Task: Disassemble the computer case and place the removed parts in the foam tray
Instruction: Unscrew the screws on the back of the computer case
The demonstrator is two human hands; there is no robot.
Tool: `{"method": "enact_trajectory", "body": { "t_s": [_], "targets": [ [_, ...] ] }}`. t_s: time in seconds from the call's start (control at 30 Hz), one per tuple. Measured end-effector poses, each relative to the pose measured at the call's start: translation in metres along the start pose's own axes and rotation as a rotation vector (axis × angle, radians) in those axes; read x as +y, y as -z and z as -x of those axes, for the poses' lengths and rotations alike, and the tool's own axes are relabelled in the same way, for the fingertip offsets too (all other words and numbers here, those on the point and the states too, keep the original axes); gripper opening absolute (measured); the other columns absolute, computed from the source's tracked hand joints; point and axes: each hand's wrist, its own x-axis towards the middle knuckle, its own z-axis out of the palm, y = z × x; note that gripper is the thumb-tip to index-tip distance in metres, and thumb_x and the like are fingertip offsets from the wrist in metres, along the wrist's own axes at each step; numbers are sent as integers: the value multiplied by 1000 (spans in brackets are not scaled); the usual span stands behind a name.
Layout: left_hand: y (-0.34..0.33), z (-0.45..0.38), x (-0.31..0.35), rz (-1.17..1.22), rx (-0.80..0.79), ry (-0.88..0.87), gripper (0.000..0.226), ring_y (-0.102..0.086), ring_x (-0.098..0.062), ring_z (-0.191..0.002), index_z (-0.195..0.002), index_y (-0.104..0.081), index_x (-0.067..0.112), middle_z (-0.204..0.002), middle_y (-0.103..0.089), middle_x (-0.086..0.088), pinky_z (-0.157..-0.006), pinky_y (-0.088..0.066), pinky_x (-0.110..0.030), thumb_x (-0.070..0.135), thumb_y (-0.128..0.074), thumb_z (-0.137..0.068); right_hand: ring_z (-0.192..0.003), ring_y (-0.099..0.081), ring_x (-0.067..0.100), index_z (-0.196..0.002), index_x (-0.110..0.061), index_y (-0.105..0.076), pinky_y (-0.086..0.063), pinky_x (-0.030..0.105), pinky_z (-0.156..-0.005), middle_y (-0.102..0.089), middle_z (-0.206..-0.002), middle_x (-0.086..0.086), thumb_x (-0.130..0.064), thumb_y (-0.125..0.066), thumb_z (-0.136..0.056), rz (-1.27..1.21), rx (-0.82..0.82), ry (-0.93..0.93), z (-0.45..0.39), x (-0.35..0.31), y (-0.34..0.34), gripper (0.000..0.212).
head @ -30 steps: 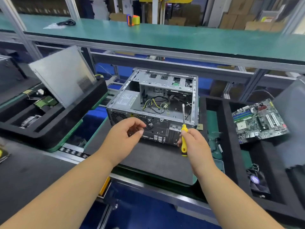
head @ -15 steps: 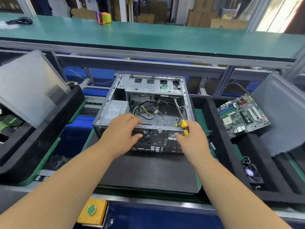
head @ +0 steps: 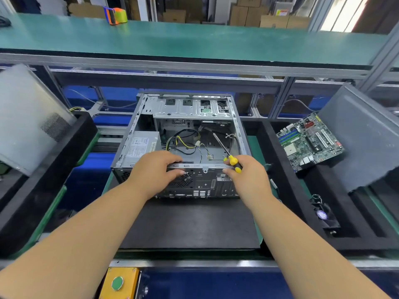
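Label on the power supply (head: 141, 145) is too blurred to read. Computer case (head: 183, 143) lies on its side on a black mat (head: 190, 223), open top up, rear panel facing the person. Left hand (head: 154, 169) grips the case's near top rail, fingers curled over the edge, thumb on the rear panel. Right hand (head: 248, 175) grips the same rail further right, pinching a yellow-handled screwdriver (head: 226, 152), shaft angled into the case. Loose cables (head: 185, 143) inside. Motherboard (head: 309, 142) sits in the foam tray (head: 285, 169) right of the case, a small fan (head: 325, 216) in it nearer the person.
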Motion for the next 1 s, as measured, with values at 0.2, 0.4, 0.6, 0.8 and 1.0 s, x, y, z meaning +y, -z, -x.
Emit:
{"method": "enact_trajectory", "body": {
  "t_s": [0.2,0.4,0.6,0.8,1.0],
  "targets": [
    [-5,-6,10,15,-3,46,37,-58,-11,-102,-118,-68,32,-108,-66,14,-77,-37,-24,46,-70,-84,-86,-60,15,-93,-29,-69,-48,32,-72,-57,-91,-11,-19,-70,-87,-51,-8,-31,-7,5,7,12],
    [-17,-22,34,21,-4,83,38,-59,-14,-106,-117,-68,32,-114,-66,13,-78,-41,-25,49,-70,-83,-70,-58,-7,-87,-33,-65,-42,21,-63,-62,-90,-10,-19,-71,-87,-24,-1,-57,-24,16,27,15],
    [-25,-37,57,11,-37,107,44,-57,-17,-113,-122,-66,32,-122,-64,10,-85,-46,-29,54,-68,-84,-76,-61,9,-88,-34,-62,-42,27,-63,-66,-93,-4,-21,-68,-89,9,11,-105,-35,22,40,14],
    [-30,-41,67,11,-46,104,37,-59,-19,-102,-115,-66,31,-112,-63,9,-78,-48,-32,51,-68,-84,-90,-50,12,-99,-24,-56,-37,30,-73,-53,-103,-8,-23,-62,-88,-86,190,-120,-14,12,36,12],
    [-26,-49,68,41,-193,-36,55,-53,-15,-116,-131,-51,32,-125,-57,10,-97,-45,-36,34,-75,-82,-70,-59,16,-87,-35,-54,-48,36,-62,-61,-82,-8,-24,-61,-84,-294,94,-192,30,7,21,13]
  ]
}}
